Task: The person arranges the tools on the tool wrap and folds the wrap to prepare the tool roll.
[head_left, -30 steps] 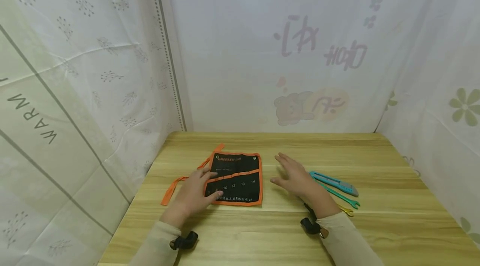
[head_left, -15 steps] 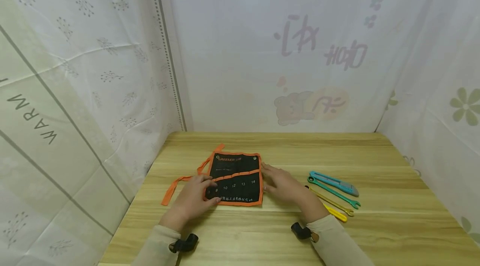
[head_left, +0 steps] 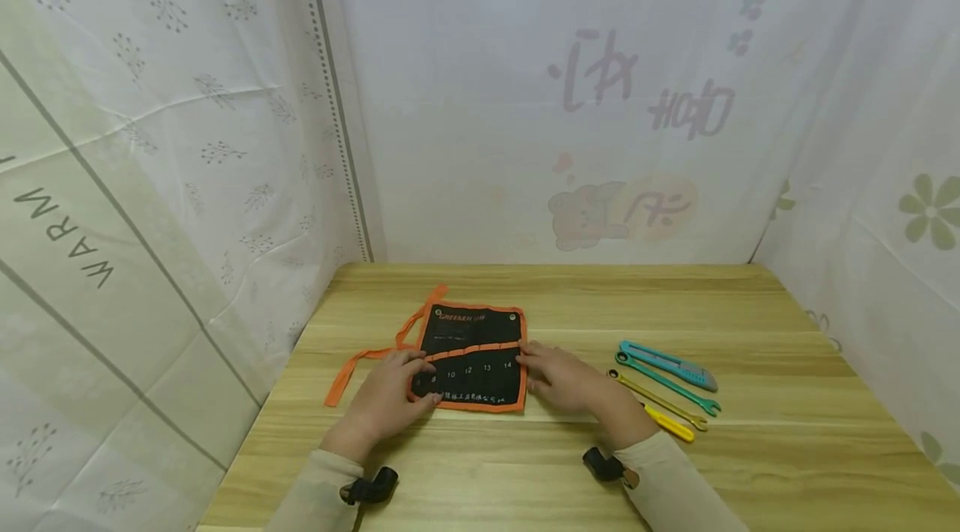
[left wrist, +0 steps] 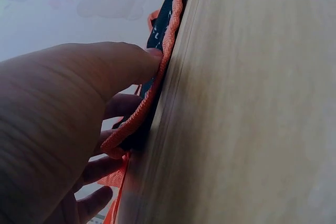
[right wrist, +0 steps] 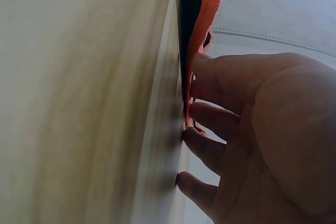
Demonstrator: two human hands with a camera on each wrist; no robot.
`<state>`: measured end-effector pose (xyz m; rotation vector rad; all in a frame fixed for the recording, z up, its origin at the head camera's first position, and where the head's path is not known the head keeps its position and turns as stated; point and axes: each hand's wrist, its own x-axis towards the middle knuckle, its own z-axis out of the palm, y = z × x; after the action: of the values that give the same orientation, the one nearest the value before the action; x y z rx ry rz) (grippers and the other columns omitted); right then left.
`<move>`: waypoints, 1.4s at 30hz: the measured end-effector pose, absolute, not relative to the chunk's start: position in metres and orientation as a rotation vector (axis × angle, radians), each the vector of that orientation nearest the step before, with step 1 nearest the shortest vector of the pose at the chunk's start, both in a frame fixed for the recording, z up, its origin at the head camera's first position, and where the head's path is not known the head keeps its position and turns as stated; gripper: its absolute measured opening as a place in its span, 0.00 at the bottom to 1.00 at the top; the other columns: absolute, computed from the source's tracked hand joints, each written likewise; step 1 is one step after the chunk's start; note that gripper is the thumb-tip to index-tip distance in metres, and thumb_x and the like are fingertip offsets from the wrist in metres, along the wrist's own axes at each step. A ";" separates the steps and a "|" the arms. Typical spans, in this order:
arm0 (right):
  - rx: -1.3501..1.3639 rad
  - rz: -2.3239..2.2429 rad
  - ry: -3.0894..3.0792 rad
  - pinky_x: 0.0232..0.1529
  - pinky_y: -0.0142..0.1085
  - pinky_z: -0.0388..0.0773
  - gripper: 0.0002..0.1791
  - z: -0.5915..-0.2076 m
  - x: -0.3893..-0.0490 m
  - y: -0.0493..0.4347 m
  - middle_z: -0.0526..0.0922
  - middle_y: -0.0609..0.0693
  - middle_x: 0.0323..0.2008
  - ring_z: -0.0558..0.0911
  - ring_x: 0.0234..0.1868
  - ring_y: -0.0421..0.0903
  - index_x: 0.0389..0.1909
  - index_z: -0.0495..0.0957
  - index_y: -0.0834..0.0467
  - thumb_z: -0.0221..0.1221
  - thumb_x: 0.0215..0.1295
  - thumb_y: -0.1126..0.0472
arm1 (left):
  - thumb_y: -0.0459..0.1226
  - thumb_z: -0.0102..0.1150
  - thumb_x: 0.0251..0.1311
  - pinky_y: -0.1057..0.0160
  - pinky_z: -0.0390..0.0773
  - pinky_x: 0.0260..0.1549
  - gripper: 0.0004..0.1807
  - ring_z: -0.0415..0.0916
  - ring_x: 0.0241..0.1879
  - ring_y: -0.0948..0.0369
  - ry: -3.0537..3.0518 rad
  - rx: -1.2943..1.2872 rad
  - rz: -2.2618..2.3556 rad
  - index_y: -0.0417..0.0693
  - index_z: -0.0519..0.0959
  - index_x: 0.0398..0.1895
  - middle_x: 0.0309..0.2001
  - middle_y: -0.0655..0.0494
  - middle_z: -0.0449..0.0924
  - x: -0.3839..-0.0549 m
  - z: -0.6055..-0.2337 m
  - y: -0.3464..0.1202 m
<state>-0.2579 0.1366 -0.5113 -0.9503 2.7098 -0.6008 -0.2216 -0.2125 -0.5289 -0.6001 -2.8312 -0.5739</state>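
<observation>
Resting the left hand [head_left: 382,399] on the left edge of the pouch [head_left: 476,373] and the right hand [head_left: 564,379] on its right, with fingers apart and clamped on nothing, probably to steady it on the table [head_left: 510,465]. Note, right of the pouch, a blue cutter [head_left: 667,364], green wrench [head_left: 667,383], gold wrench [head_left: 657,399] and yellow handle [head_left: 671,423], likely spread for easy reach.

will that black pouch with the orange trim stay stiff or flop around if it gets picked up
The pouch will probably flop, as its trim bends in a curve in the left wrist view. It is likely light, since its numbered pockets look flat. The loose orange ties would probably dangle.
</observation>
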 end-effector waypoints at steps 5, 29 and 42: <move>-0.974 -0.565 2.696 0.76 0.56 0.58 0.30 -0.510 -0.251 0.139 0.55 0.57 0.82 0.54 0.81 0.59 0.77 0.67 0.59 0.59 0.79 0.57 | 0.57 0.72 0.62 0.40 0.67 0.67 0.27 0.70 0.69 0.47 -2.846 -0.577 -0.536 0.54 0.84 0.58 0.68 0.51 0.76 -0.222 -0.530 -0.211; -0.989 -0.443 2.730 0.75 0.58 0.59 0.34 -0.507 -0.208 0.144 0.55 0.56 0.82 0.55 0.81 0.58 0.80 0.64 0.52 0.61 0.78 0.54 | 0.66 0.69 0.59 0.37 0.49 0.75 0.40 0.61 0.76 0.45 -2.911 -0.548 -0.519 0.51 0.78 0.66 0.76 0.51 0.67 -0.221 -0.530 -0.205; -1.090 -0.518 2.850 0.67 0.54 0.72 0.28 -0.513 -0.211 0.144 0.68 0.60 0.74 0.71 0.71 0.58 0.73 0.74 0.57 0.58 0.73 0.64 | 0.63 0.71 0.59 0.36 0.50 0.75 0.41 0.59 0.77 0.45 -2.905 -0.581 -0.563 0.48 0.77 0.69 0.76 0.49 0.68 -0.220 -0.527 -0.206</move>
<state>-0.2110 0.1435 -0.5132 -1.0902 2.8500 -0.5175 -0.2202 -0.2063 -0.5273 -0.5806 -2.9050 -0.5633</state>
